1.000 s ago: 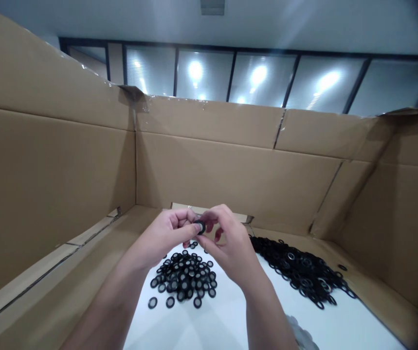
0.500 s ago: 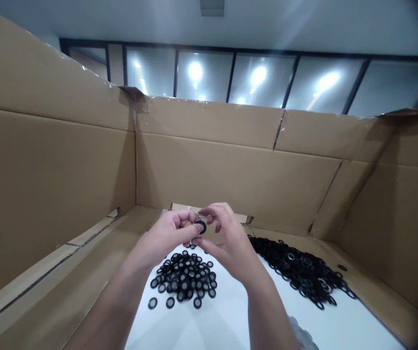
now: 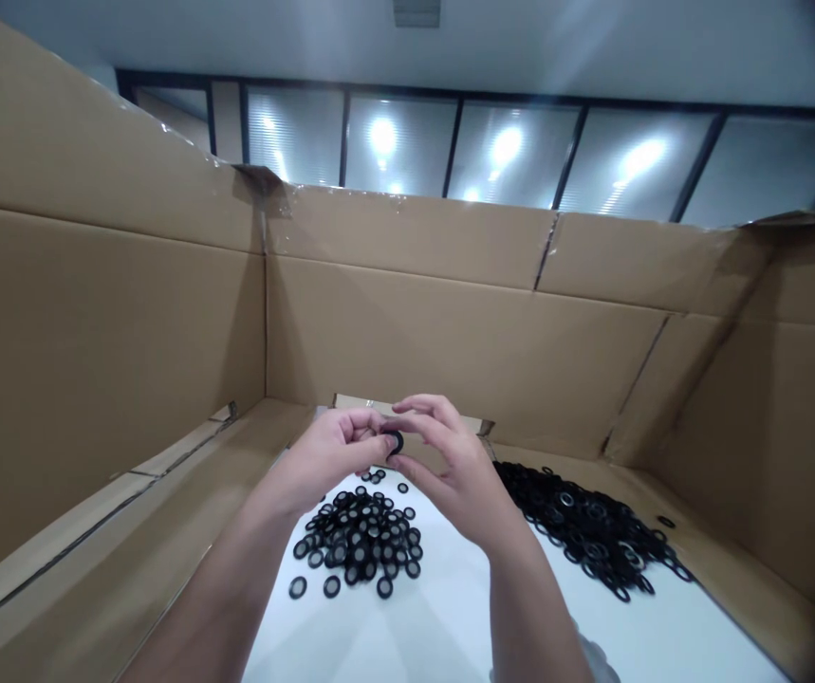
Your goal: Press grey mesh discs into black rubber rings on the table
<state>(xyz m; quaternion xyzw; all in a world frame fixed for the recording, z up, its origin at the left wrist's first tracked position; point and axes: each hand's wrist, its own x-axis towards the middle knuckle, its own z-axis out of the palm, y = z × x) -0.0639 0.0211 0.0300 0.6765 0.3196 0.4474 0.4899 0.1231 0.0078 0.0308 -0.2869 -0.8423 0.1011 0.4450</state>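
Observation:
Between thumb and fingers, my left hand [image 3: 332,455] holds a black ring [image 3: 397,442] with a pale centre. My right hand [image 3: 450,465] is at the ring's right side, its thumb and forefinger against or very near the rim and its other fingers raised. Whether it grips the ring cannot be made out. Below the hands, a pile of black rings with pale centres [image 3: 361,536] lies on the white surface [image 3: 379,645]. Right of my right forearm is a larger heap of open black rings [image 3: 592,526].
Cardboard walls [image 3: 407,332] rise at the back and both sides. Pale round discs [image 3: 596,656] lie partly hidden behind my right forearm. One loose black ring [image 3: 666,522] sits on the cardboard at the right. Windows [image 3: 513,152] show beyond the back wall.
My right hand has shifted slightly right, and its forefinger and thumb have come closer to the ring's rim. The left hand keeps the ring in nearly the same spot.

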